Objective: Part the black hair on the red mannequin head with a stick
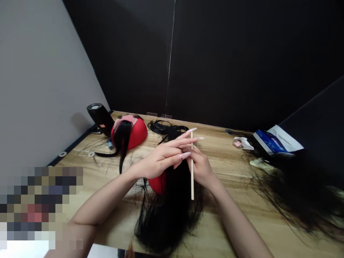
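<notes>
A pale wooden stick (192,182), like a chopstick, stands nearly upright in the picture between my hands. My right hand (202,168) is closed around its middle, with the fingertips partly hidden. Over it reaches my left hand (165,157), index and middle fingers stretched apart across the stick's upper end and thumb extended below them. Whether the left fingers also pinch hair, I cannot tell. Beneath both hands, long black hair (172,218) covers a red head form (157,184) and spreads toward the table's front edge.
Behind to the left sits another red head form (139,132) with black hair, beside a black cylinder (100,116). A blue-and-white tissue pack (274,141) and loose black hair (298,190) lie on the right of the wooden table (225,186). Dark panels stand behind.
</notes>
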The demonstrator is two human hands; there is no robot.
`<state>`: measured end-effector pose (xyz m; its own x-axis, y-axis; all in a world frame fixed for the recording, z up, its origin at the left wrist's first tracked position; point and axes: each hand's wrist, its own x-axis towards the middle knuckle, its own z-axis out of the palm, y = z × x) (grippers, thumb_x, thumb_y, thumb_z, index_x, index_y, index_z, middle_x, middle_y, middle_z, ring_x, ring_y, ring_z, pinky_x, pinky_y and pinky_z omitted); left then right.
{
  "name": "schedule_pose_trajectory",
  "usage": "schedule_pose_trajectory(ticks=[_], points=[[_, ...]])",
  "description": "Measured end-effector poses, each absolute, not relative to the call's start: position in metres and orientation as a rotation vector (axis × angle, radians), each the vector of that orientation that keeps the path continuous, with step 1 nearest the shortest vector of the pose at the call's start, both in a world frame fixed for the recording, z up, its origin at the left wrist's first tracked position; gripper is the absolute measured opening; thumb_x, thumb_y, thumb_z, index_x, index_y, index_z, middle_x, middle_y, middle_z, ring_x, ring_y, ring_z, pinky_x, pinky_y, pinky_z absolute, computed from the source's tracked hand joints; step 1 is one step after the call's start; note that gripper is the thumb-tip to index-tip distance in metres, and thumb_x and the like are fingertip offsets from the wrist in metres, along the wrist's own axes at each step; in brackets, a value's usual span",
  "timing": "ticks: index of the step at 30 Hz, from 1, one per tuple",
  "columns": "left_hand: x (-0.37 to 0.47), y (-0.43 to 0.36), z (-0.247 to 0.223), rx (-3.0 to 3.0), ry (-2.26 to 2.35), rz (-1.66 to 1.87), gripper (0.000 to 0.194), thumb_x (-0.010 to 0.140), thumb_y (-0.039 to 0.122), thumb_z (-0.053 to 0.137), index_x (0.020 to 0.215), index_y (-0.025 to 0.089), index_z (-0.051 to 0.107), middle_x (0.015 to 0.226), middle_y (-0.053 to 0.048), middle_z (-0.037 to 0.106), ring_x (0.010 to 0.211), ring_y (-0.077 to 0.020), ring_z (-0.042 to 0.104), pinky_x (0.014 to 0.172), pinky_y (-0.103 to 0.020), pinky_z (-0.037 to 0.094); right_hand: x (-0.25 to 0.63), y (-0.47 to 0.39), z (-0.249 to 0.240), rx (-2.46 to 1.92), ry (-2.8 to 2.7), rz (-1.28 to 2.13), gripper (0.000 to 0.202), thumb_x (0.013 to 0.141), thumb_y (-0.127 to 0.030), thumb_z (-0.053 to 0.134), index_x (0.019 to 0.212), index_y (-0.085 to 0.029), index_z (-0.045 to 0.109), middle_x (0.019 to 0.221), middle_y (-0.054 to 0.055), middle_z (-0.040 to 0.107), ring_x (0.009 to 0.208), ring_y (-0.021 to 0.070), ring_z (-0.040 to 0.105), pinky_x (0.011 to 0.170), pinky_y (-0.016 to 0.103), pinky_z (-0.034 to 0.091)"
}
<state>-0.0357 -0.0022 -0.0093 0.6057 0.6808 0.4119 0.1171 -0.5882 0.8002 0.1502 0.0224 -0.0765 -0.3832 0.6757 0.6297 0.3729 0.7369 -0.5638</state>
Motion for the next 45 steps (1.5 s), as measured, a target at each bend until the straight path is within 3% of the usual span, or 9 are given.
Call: schedule_pose_trajectory(ticks=[3, 5, 9, 15, 24, 28, 33, 40, 45], points=[[-0.041, -0.003, -0.01, 1.903, 0.595, 1.002, 0.041, 0.095, 0.034, 0.047, 0.058, 0.015, 0.054, 0.105, -0.012, 0.07, 0.117, -0.0278, 0.058, 0.108, -0.043, 0.041, 0.16, 0.034, -0.081, -0.844, -2.018, 0.46, 0.022, 0.093, -0.032, 0.052, 0.105, -0.025, 0.07, 0.118, 0.007, 0.068, 0.114, 0.0234, 0.061, 0.098, 0.042, 0.05], [-0.045, 0.0, -0.012, 1.783, 0.58, 1.1, 0.043, 0.093, 0.037, 0.049, 0.056, 0.015, 0.052, 0.08, -0.011, 0.067, 0.089, -0.0247, 0.065, 0.093, -0.042, 0.049, 0.168, 0.043, -0.081, -0.876, -1.998, 0.459, 0.023, 0.092, -0.032, 0.052, 0.107, -0.026, 0.07, 0.118, 0.007, 0.068, 0.116, 0.0236, 0.06, 0.101, 0.045, 0.047], [-0.055, 0.009, -0.013, 1.643, 0.581, 1.288, 0.045, 0.091, 0.039, 0.054, 0.053, 0.016, 0.047, 0.065, -0.006, 0.054, 0.068, -0.0182, 0.059, 0.071, -0.035, 0.049, 0.184, 0.054, -0.077, -1.017, -1.869, 0.433, 0.027, 0.095, -0.033, 0.047, 0.106, -0.025, 0.07, 0.112, 0.007, 0.071, 0.11, 0.0227, 0.063, 0.099, 0.045, 0.047], [-0.076, 0.017, -0.005, 1.61, 0.75, 1.475, 0.039, 0.091, 0.039, 0.054, 0.061, 0.014, 0.053, 0.061, -0.001, 0.051, 0.044, -0.0066, 0.032, 0.047, -0.028, 0.028, 0.205, 0.062, -0.074, -1.143, -1.722, 0.378, 0.031, 0.092, -0.042, 0.05, 0.1, -0.021, 0.072, 0.099, 0.008, 0.074, 0.093, 0.0241, 0.068, 0.082, 0.038, 0.053], [-0.109, 0.019, 0.013, 1.708, 1.035, 1.768, 0.042, 0.093, 0.042, 0.053, 0.06, 0.016, 0.048, 0.063, 0.0, 0.049, 0.051, -0.0079, 0.036, 0.052, -0.028, 0.027, 0.229, 0.082, -0.089, -1.196, -1.578, 0.583, 0.038, 0.088, -0.048, 0.056, 0.102, -0.015, 0.07, 0.09, 0.011, 0.075, 0.083, 0.0231, 0.072, 0.082, 0.041, 0.056], [-0.129, 0.016, 0.02, 2.031, 1.547, 1.755, 0.043, 0.097, 0.042, 0.045, 0.064, 0.016, 0.048, 0.067, 0.001, 0.045, 0.065, -0.0103, 0.041, 0.066, -0.028, 0.031, 0.24, 0.09, -0.099, -1.351, -1.542, 0.522, 0.046, 0.083, -0.05, 0.062, 0.11, -0.013, 0.069, 0.099, 0.015, 0.073, 0.085, 0.0259, 0.072, 0.08, 0.044, 0.057], [-0.144, 0.021, 0.018, 2.266, 2.238, 1.47, 0.04, 0.095, 0.037, 0.049, 0.062, 0.016, 0.043, 0.065, 0.001, 0.035, 0.063, -0.0128, 0.029, 0.06, -0.03, 0.016, 0.234, 0.083, -0.09, -1.352, -1.544, 0.366, 0.046, 0.083, -0.051, 0.062, 0.111, -0.016, 0.069, 0.105, 0.015, 0.073, 0.099, 0.0281, 0.069, 0.09, 0.048, 0.053], [-0.098, 0.022, -0.002, 2.185, 1.396, 1.196, 0.044, 0.096, 0.044, 0.042, 0.061, 0.017, 0.045, 0.062, 0.001, 0.044, 0.062, -0.0119, 0.042, 0.066, -0.025, 0.035, 0.204, 0.055, -0.058, -1.112, -1.288, 0.668, 0.056, 0.094, -0.06, 0.037, 0.116, -0.016, 0.062, 0.081, 0.009, 0.073, 0.079, 0.0221, 0.073, 0.083, 0.043, 0.058], [-0.06, 0.007, -0.018, 2.233, 0.979, 0.965, 0.041, 0.099, 0.039, 0.037, 0.07, 0.016, 0.055, 0.067, -0.001, 0.053, 0.066, -0.012, 0.051, 0.074, -0.024, 0.044, 0.198, 0.042, -0.052, -0.96, -1.354, 0.689, 0.059, 0.095, -0.061, 0.029, 0.114, -0.017, 0.065, 0.084, 0.008, 0.068, 0.077, 0.0194, 0.069, 0.078, 0.041, 0.059]])
